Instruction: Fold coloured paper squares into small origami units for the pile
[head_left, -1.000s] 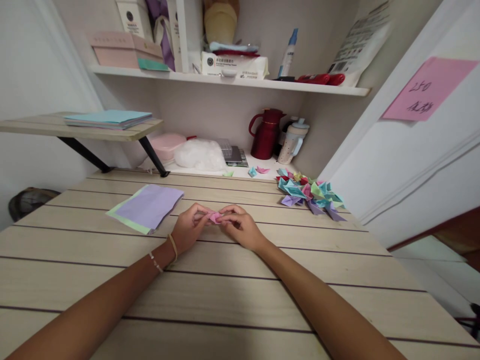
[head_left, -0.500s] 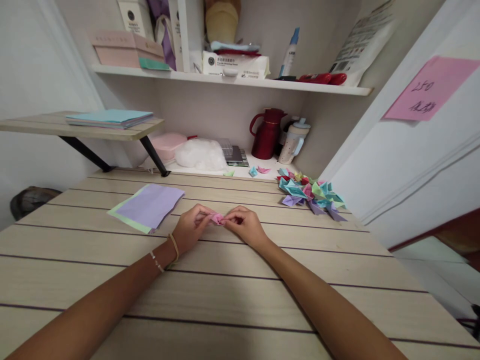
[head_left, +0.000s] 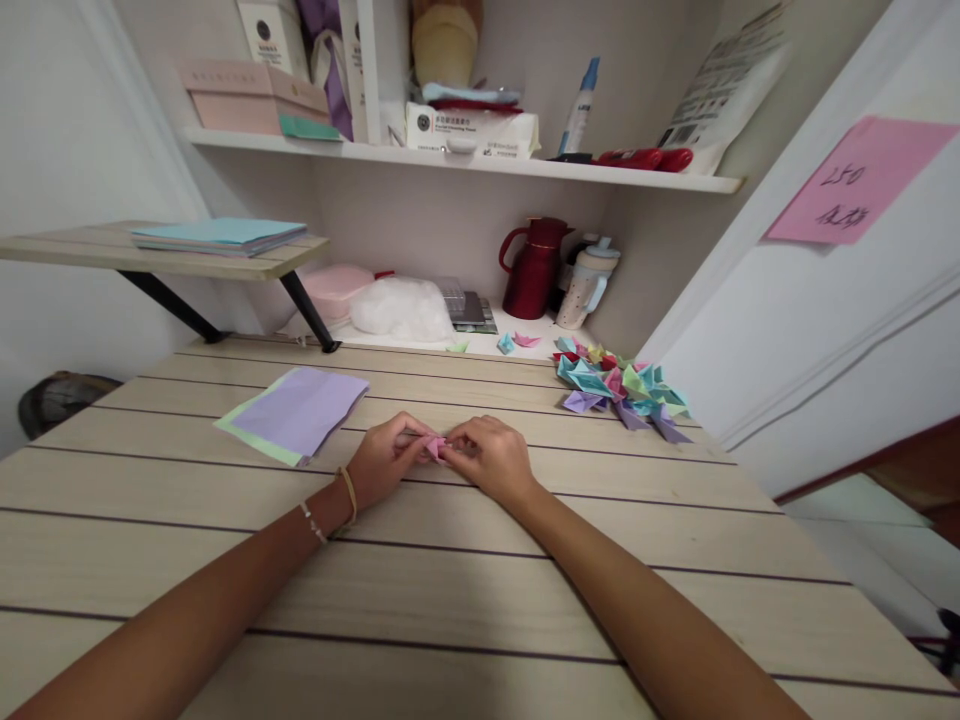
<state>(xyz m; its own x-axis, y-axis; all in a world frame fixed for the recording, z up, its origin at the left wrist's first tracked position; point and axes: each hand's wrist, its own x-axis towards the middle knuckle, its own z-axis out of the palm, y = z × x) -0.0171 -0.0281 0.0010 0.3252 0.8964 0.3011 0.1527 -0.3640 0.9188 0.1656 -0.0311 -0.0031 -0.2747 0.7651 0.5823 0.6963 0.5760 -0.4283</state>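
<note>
A small folded pink paper (head_left: 435,448) is pinched between my two hands, just above the middle of the wooden table (head_left: 420,590). My left hand (head_left: 386,458) grips its left side with thumb and fingers. On the other side, my right hand (head_left: 493,455) closes its thumb and fingertips on the paper; parts of the folds are hidden by the fingers. To the left lies a stack of purple and green paper sheets (head_left: 300,408). Several folded paper boats (head_left: 622,385) in mixed colours are heaped at the right.
Behind the table stand a red jug (head_left: 534,270) and a cream bottle (head_left: 589,285). A clear plastic bag (head_left: 401,308) lies beside a pink box (head_left: 337,288). The raised wooden shelf (head_left: 285,262) at left bears blue paper (head_left: 225,232).
The pink paper has turned in my fingers and now shows a pointed shape. My right hand has shifted its grip, its fingers curling further over the paper.
</note>
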